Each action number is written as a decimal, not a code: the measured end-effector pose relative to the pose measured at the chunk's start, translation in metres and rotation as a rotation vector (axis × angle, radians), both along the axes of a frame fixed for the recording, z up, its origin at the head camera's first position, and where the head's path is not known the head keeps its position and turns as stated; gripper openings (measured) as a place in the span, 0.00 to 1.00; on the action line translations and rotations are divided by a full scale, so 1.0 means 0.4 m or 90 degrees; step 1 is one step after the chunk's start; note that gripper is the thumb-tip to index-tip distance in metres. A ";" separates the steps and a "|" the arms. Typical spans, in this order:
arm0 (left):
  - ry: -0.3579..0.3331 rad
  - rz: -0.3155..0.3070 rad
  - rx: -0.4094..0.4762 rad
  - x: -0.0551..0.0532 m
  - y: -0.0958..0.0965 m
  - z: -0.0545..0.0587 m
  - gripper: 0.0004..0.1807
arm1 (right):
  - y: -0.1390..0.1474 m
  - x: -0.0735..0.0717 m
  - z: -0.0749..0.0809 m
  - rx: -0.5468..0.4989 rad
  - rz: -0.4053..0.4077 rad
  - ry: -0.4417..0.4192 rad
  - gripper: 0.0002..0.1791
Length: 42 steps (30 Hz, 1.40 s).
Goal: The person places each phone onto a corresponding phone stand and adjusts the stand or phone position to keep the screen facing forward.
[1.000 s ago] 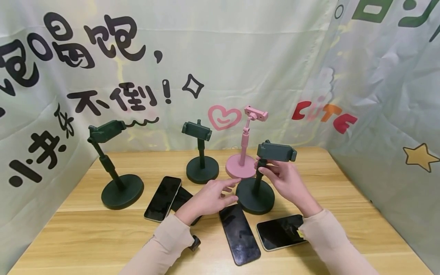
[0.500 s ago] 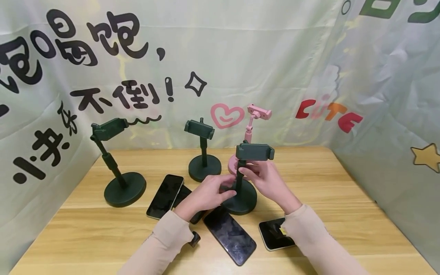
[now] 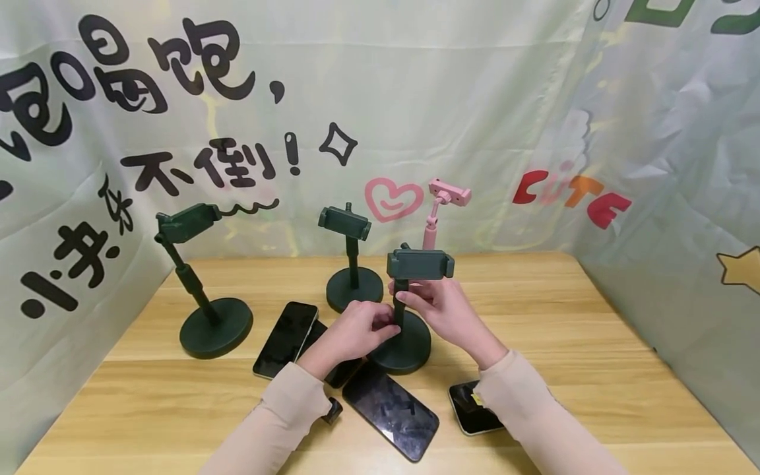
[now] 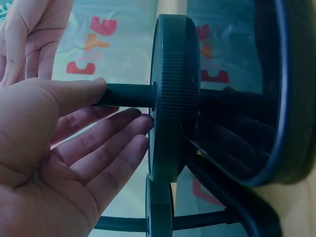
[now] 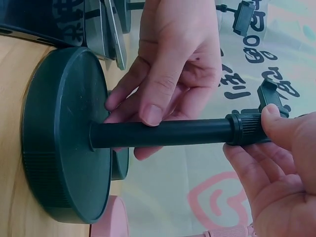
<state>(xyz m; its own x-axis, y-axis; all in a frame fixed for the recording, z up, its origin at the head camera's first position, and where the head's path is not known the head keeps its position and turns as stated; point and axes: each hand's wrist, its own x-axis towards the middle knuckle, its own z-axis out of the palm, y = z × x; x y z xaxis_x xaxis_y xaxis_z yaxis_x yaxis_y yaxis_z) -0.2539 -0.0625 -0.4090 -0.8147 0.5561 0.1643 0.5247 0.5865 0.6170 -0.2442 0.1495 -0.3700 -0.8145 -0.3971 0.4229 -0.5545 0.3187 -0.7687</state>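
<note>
A dark green phone stand (image 3: 420, 264) stands upright on the table between both hands, its empty clamp at the top. My right hand (image 3: 442, 313) pinches the ridged collar (image 5: 247, 128) high on its post. Lower down, my left hand (image 3: 355, 335) holds the post (image 5: 168, 133) between thumb and fingers, just above the round base (image 4: 173, 98). In front of the base lies a black phone (image 3: 392, 412), slanted. Another phone (image 3: 474, 410) is partly covered by my right sleeve and bears a small yellow mark.
Two more green phone stands (image 3: 215, 328) (image 3: 355, 290) stand at the left and back. A pink phone stand (image 3: 449, 192) is behind my right hand, its base hidden. Left of my left hand, one phone (image 3: 287, 338) overlaps a dark one (image 3: 343, 375). Printed cloth (image 3: 475, 99) walls the table.
The held phone stand has slid left across the table with my right hand. My left hand has come onto its post. The black phone before it has turned and shifted left.
</note>
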 end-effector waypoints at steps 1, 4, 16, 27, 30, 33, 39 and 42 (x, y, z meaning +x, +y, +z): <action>0.004 -0.003 0.002 0.000 0.000 -0.001 0.05 | 0.000 0.001 0.001 0.004 0.001 0.003 0.18; 0.011 -0.005 0.011 0.000 0.001 -0.001 0.04 | 0.001 0.001 0.003 0.013 0.006 0.014 0.18; 0.024 0.021 0.016 -0.007 -0.016 0.001 0.03 | -0.016 -0.016 0.006 0.000 0.031 -0.019 0.19; 0.021 0.010 0.020 -0.004 -0.001 -0.002 0.02 | 0.012 -0.004 0.023 0.049 0.016 -0.039 0.21; 0.025 0.011 0.018 -0.002 0.002 -0.002 0.02 | 0.023 -0.002 0.033 0.072 0.020 -0.052 0.23; 0.024 0.011 0.012 -0.001 0.005 -0.003 0.02 | 0.037 0.001 0.043 0.094 0.020 -0.076 0.26; 0.029 0.008 0.013 -0.001 0.005 0.001 0.02 | 0.069 0.008 0.067 0.138 0.045 -0.116 0.27; 0.028 0.011 0.014 0.000 0.006 0.004 0.02 | 0.090 0.015 0.081 0.169 0.056 -0.133 0.27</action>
<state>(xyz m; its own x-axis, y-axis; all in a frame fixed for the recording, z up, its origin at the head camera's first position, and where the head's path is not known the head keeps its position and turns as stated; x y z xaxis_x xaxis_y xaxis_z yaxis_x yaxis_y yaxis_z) -0.2540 -0.0600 -0.4075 -0.8160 0.5379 0.2118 0.5413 0.5823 0.6066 -0.2384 0.1856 -0.3376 -0.8301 -0.5439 0.1226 -0.4280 0.4807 -0.7654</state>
